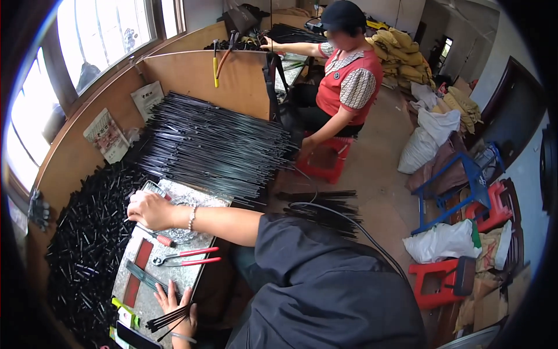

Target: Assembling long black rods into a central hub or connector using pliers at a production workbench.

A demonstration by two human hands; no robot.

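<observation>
My right hand [152, 210], with a bracelet at the wrist, is above the far part of the metal-topped bench [119, 282]. Its fingers are curled together; what they hold, if anything, is too small to name. Beside it lie a clear coiled heap [185, 224] and a tool with a red handle [165, 239]. Pincers with red handles [185, 256] rest between my hands. Lower down, my left hand [174, 303] has a small bundle of thin black rods [167, 320] caught at its thumb side, fingers partly spread. More thin rods [145, 276] lie by its fingertips.
Small black tubular parts [87, 250] are heaped left of the bench. A wide stack of long black rods [209, 145] lies beyond it. Past a wooden partition [209, 78] a person [351, 75] sits on a red stool [325, 160]. Sacks [442, 241] and stools stand at right.
</observation>
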